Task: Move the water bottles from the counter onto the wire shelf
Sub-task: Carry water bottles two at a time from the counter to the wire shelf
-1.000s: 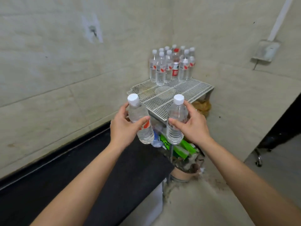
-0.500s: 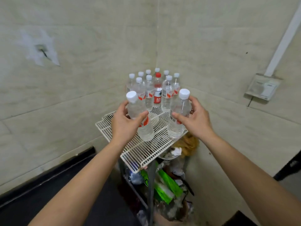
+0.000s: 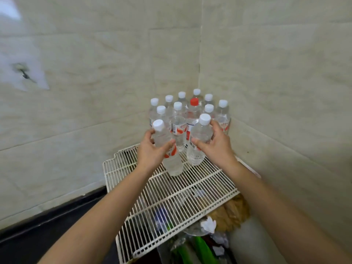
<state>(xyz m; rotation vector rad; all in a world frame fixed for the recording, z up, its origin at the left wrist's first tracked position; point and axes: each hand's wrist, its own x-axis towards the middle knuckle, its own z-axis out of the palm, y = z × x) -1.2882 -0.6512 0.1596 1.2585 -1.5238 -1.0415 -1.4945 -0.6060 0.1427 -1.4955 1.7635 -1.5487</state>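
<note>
A: How far along does this look?

B: Well along, I'd judge. A cluster of water bottles (image 3: 190, 111) stands upright in the wall corner at the centre of the frame, on the back of the white wire shelf (image 3: 190, 189). Most have white caps; one red-capped bottle (image 3: 194, 111) stands among them.

A: And the hands?

B: The left hand (image 3: 152, 151) is wrapped around a white-capped bottle (image 3: 172, 164), tilted with its cap leaning toward the left of the frame and its base low over the wires, just in front of the cluster. The right hand (image 3: 215, 143) is closed around a second bottle (image 3: 198, 145), nearly upright, its base at or just above the shelf. I cannot tell whether either base touches the wires.

A: So what is left?

B: Setting these two down and letting go. The front of the shelf, lower centre, is bare. The dark counter (image 3: 47, 231) shows only as a strip at lower left with no bottles on it, but most of it is out of frame, so more may wait there.
</note>
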